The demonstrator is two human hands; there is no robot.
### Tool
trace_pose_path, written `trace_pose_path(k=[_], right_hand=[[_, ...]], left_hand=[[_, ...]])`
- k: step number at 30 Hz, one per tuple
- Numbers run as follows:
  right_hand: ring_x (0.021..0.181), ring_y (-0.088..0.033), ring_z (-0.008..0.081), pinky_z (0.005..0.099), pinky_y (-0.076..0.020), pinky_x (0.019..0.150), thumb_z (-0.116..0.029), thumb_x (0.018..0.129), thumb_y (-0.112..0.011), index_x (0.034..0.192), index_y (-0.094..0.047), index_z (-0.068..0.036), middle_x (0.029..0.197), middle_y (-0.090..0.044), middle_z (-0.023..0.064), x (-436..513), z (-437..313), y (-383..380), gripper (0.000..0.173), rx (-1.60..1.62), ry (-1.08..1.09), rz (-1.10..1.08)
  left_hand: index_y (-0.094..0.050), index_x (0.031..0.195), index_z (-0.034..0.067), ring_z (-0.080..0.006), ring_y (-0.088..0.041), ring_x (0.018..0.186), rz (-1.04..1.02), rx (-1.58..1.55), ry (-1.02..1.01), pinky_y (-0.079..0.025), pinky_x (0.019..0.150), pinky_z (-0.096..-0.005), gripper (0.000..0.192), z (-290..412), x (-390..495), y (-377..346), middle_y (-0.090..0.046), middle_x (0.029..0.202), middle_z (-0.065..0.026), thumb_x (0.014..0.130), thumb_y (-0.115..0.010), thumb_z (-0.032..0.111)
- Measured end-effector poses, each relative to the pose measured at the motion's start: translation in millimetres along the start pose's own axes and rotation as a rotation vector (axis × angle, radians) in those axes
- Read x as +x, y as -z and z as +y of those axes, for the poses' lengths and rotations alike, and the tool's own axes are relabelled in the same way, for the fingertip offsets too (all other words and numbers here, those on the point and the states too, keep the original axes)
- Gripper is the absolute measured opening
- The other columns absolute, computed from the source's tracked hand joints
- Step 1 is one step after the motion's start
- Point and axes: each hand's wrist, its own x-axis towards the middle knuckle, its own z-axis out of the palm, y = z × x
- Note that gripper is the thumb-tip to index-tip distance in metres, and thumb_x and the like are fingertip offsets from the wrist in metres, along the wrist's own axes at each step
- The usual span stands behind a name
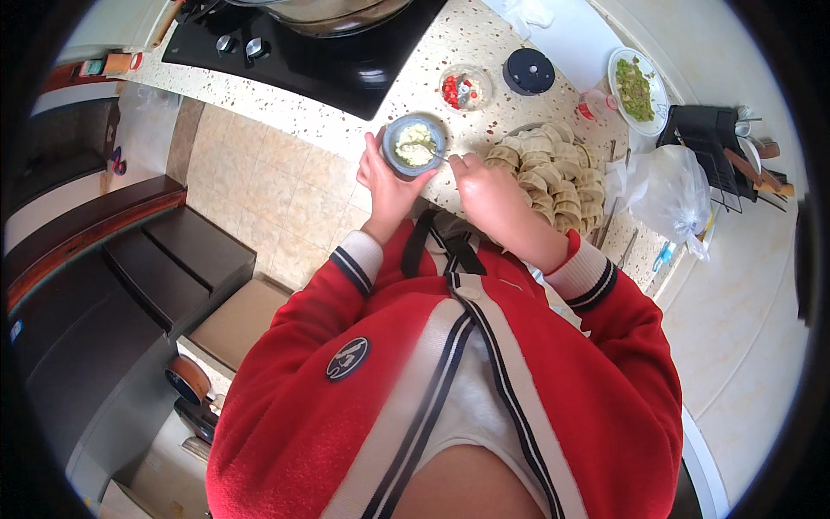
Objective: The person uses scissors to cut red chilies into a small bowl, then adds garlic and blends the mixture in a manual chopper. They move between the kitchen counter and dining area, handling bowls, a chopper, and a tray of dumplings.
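My left hand (392, 188) is wrapped around a small grey-blue bowl (390, 137) at the counter's front edge. A pale, chopped mass that looks like minced garlic (415, 137) lies inside it. Between the fingers of my right hand (489, 198) is the handle of a metal spoon (441, 156), its bowl end down in the pale mass. Just beyond my right hand, rows of pleated dumplings (551, 172) are piled on a round plate, mostly hidden beneath them. Behind the bowl stands a clear chopper cup (466, 89) with cut red chilli and a blade in it.
A black glass cooktop (311, 58) carries a large metal pot (337, 14) at upper left. To the right are a dark round chopper lid (528, 71), a plate of green food (660, 117), a small plastic bottle (596, 106), a clear plastic bag (671, 188) and a black knife rack (694, 139).
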Motion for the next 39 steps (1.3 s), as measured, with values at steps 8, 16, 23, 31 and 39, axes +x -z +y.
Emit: trace_pose_path(k=[8, 16, 23, 31, 39], right_hand=[[0.065, -0.067, 0.0360, 0.0435, -0.0544, 0.058, -0.003, 0.081, -0.055, 0.100, -0.058, 0.007, 0.083, -0.063, 0.0220, 4.8, -2.7, -13.7, 0.022, 0.146, 0.001, 0.010], [0.072, -0.066, 0.0388, 0.0464, -0.0536, 0.065, -0.002, 0.080, -0.055, 0.104, -0.057, 0.008, 0.082, -0.063, 0.0240, -4.1, -9.6, -23.8, 0.026, 0.180, -0.056, -0.025], [0.074, -0.063, 0.0438, 0.0461, -0.0500, 0.065, -0.006, 0.085, -0.052, 0.084, -0.064, 0.004, 0.075, -0.062, 0.0272, 14.3, 19.2, -17.5, 0.016, 0.556, -0.141, -0.114], [0.046, -0.035, 0.0043, 0.0213, -0.0216, 0.040, -0.011, 0.097, -0.052, 0.105, -0.060, 0.002, 0.067, -0.048, -0.0011, 11.3, 46.8, -14.6, 0.017, 1.542, -0.725, -0.559], [0.046, -0.034, 0.0030, 0.0196, -0.0237, 0.041, -0.011, 0.098, -0.050, 0.120, -0.057, 0.003, 0.070, -0.047, -0.0025, -6.4, 52.7, -16.8, 0.027, 1.700, -0.780, -0.455]], left_hand=[[-0.007, 0.149, -0.004, -0.0336, -0.034, 0.130, -0.006, -0.007, 0.022, -0.016, 0.106, -0.0475, 0.127, 0.4, 0.1, -1.1, -0.040, 0.146, -0.0163, 0.061, -0.091, 0.034], [-0.010, 0.149, -0.002, -0.0358, -0.037, 0.130, 0.008, -0.125, 0.015, -0.018, 0.106, -0.0453, 0.125, -4.8, 1.3, -3.3, -0.042, 0.144, -0.0193, 0.060, -0.092, 0.029], [-0.013, 0.148, -0.002, -0.0306, -0.044, 0.124, 0.006, -0.130, 0.041, -0.023, 0.104, -0.0425, 0.122, -1.8, 2.9, -4.3, -0.044, 0.141, -0.0196, 0.060, -0.092, 0.027], [-0.014, 0.147, -0.005, -0.0323, -0.045, 0.127, -0.092, -0.027, 0.038, -0.025, 0.104, -0.0434, 0.123, 16.8, 12.5, 10.3, -0.047, 0.138, -0.0210, 0.058, -0.092, 0.028], [-0.015, 0.147, -0.004, -0.0335, -0.045, 0.125, -0.077, -0.014, 0.034, -0.026, 0.104, -0.0451, 0.122, 20.9, 15.6, 8.8, -0.046, 0.137, -0.0202, 0.058, -0.092, 0.028]])
